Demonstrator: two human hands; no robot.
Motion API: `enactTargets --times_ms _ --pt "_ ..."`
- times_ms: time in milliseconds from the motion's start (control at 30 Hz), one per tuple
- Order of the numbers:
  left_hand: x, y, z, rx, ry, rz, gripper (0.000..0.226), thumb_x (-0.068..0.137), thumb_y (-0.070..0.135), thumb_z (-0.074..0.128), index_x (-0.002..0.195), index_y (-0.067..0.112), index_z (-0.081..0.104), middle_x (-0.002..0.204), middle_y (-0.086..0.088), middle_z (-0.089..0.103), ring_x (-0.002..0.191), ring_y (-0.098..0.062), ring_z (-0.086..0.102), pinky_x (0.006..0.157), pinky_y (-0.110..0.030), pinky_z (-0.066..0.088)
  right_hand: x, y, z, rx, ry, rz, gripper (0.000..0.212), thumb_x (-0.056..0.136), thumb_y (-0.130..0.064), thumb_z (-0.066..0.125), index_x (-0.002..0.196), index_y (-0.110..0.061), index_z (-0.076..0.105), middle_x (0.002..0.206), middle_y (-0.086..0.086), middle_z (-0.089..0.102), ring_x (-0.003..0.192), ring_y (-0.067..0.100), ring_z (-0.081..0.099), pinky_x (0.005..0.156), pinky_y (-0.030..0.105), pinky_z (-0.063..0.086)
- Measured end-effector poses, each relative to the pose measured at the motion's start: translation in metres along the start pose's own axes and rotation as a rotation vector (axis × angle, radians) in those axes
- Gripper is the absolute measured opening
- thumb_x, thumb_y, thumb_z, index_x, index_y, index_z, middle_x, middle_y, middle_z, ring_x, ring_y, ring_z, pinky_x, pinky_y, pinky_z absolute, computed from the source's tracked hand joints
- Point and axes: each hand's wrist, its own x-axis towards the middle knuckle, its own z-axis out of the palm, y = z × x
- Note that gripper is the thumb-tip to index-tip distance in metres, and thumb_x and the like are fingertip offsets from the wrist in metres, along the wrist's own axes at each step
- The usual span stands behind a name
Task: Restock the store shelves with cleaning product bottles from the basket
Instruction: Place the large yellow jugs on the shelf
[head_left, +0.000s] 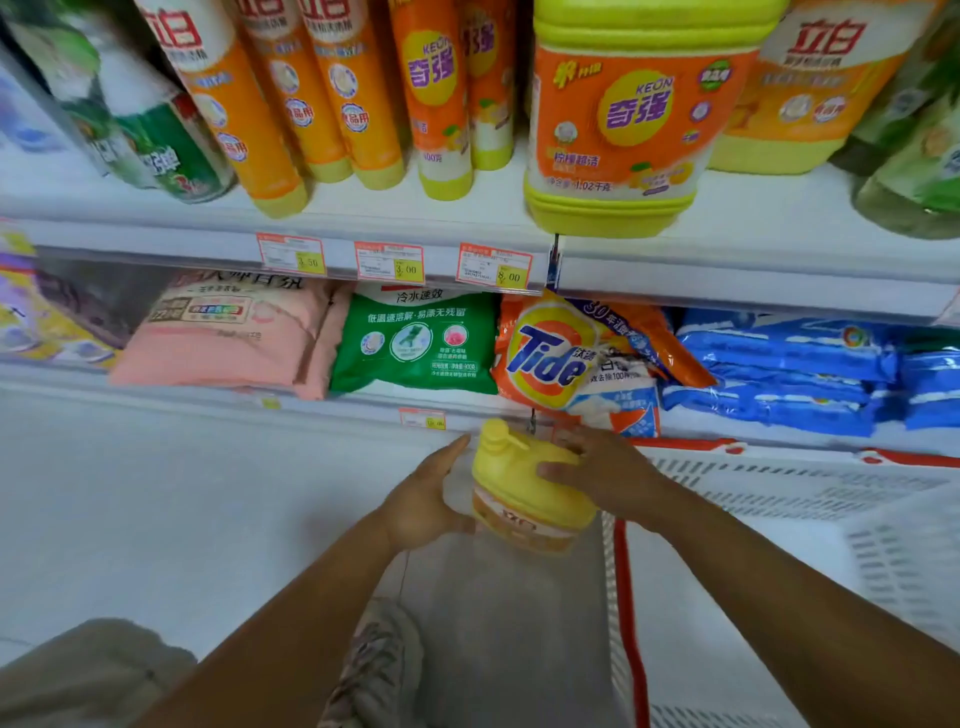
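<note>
Left hand (421, 499) and right hand (608, 478) clasp the yellow bottle (524, 483) between them.

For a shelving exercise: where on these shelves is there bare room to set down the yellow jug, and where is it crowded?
Upper white shelf: a bare patch right of the large orange-and-yellow plastic jug, in front of the second orange jug, left of the green bottles. Lower shelf: crowded, plastic bags side by side, pink to blue.

The left hand (423, 499) and right hand (608, 473) grip a yellow bottle (524, 483) between them, beside a white basket (779, 486), in front of a shelf (156, 397) of detergent bags (415, 343); orange bottles (353, 104) stand above.
</note>
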Motion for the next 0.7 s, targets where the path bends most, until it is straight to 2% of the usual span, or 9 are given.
enactTargets --times_ms 33,100,167,233,300,400,500,600,700 --pt "-0.001 0.009 -0.004 -0.006 -0.021 0.026 0.099 0.07 0.002 0.086 0.144 0.037 0.03 0.139 0.021 0.043 0.121 0.012 0.041 0.099 -0.01 0.04 -0.014 -0.011 -0.013 0.032 -0.001 0.0 0.054 0.087 -0.05 0.069 0.135 -0.028 0.058 0.136 -0.007 0.055 0.121 0.017 0.053 0.099 0.034 0.047" --pt "-0.004 0.03 -0.011 -0.056 -0.066 0.063 0.089 0.071 0.0 0.085 0.14 0.032 0.038 0.128 0.016 0.056 0.115 0.01 0.053 0.091 -0.012 0.048 -0.041 -0.034 -0.039 0.043 0.008 0.003 0.047 0.087 -0.049 0.068 0.126 -0.022 0.063 0.124 -0.006 0.061 0.11 0.016 0.057 0.093 0.033 0.049" --pt "-0.006 0.052 -0.016 -0.087 -0.081 0.101 0.087 0.068 0.007 0.089 0.135 0.035 0.042 0.119 0.013 0.066 0.113 -0.004 0.062 0.088 -0.018 0.053 -0.066 -0.054 -0.062 0.049 0.076 -0.022 0.043 0.087 -0.048 0.068 0.116 -0.016 0.067 0.114 -0.001 0.065 0.102 0.018 0.061 0.091 0.038 0.052" --pt "-0.01 0.076 -0.02 -0.105 -0.013 0.147 0.087 0.059 0.017 0.095 0.13 0.038 0.049 0.116 0.014 0.069 0.108 -0.004 0.065 0.087 -0.026 0.056 -0.088 -0.068 -0.082 0.105 0.176 -0.053 0.031 0.086 -0.046 0.07 0.106 -0.022 0.068 0.105 -0.004 0.065 0.095 0.013 0.061 0.079 0.033 0.053" --pt "-0.021 0.106 -0.023 -0.104 0.083 0.207 0.08 0.055 0.022 0.097 0.12 0.043 0.054 0.109 0.018 0.07 0.098 0.003 0.065 0.08 -0.02 0.056 -0.108 -0.073 -0.099 0.213 0.3 -0.106 0.02 0.083 -0.045 0.073 0.098 -0.035 0.063 0.098 -0.012 0.063 0.087 0.005 0.06 0.065 0.022 0.047" --pt "-0.028 0.142 -0.018 -0.17 0.196 0.284 0.073 0.055 0.015 0.096 0.111 0.04 0.056 0.096 0.022 0.071 0.086 0.008 0.066 0.067 -0.012 0.052 -0.128 -0.057 -0.114 0.482 0.393 -0.228 0.058 0.065 -0.04 0.083 0.115 -0.045 0.053 0.112 -0.013 0.063 0.098 -0.005 0.062 0.072 0.017 0.052" --pt "-0.034 0.193 -0.008 -0.257 0.218 0.372 0.071 0.055 0.007 0.095 0.113 0.03 0.06 0.091 0.02 0.074 0.082 0.005 0.069 0.063 -0.012 0.052 -0.136 -0.035 -0.111 0.469 0.388 -0.233 0.094 0.059 -0.022 0.091 0.129 -0.047 0.034 0.118 -0.014 0.061 0.094 -0.012 0.062 0.071 0.017 0.055" --pt "-0.024 0.242 0.006 -0.254 0.208 0.479 0.07 0.057 0.011 0.095 0.115 0.031 0.06 0.094 0.022 0.072 0.085 0.007 0.068 0.064 -0.014 0.054 -0.135 -0.023 -0.132 0.424 0.605 -0.236 0.093 0.059 -0.011 0.093 0.129 -0.034 0.036 0.109 -0.019 0.059 0.089 -0.013 0.058 0.062 0.007 0.049" --pt "-0.009 0.289 0.013 -0.187 0.219 0.584 0.084 0.059 0.029 0.095 0.13 0.033 0.052 0.111 0.021 0.068 0.099 0.006 0.064 0.079 -0.016 0.055 -0.133 -0.015 -0.18 0.444 0.73 -0.28 0.083 0.057 -0.007 0.093 0.123 -0.027 0.045 0.104 -0.014 0.063 0.085 -0.014 0.06 0.06 0.006 0.047"
